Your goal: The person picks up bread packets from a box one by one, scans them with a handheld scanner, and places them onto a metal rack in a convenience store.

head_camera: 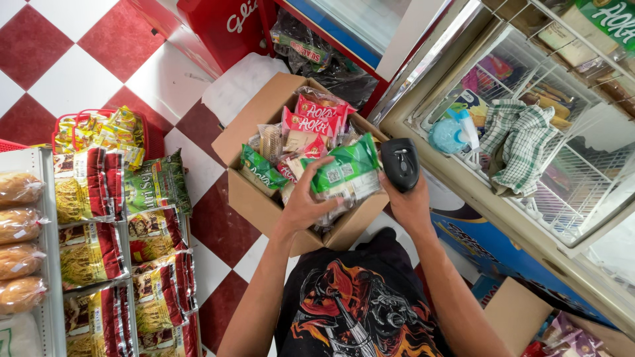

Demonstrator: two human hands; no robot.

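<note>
My left hand (pixel 306 201) grips a green and clear food packet (pixel 345 170) and holds it over an open cardboard box (pixel 254 195). My right hand (pixel 410 201) holds a black handheld scanner (pixel 400 162) just right of the packet, its head turned toward the packet. The box stands on the floor in front of me and is filled with several red and green snack packets (pixel 311 122).
A shelf (pixel 46 258) at left carries noodle packets and bread. A red basket (pixel 99 135) of yellow packets sits on the red and white tiled floor. A chest freezer (pixel 522 152) with a checked cloth stands at right. Another cardboard box (pixel 516 314) is at lower right.
</note>
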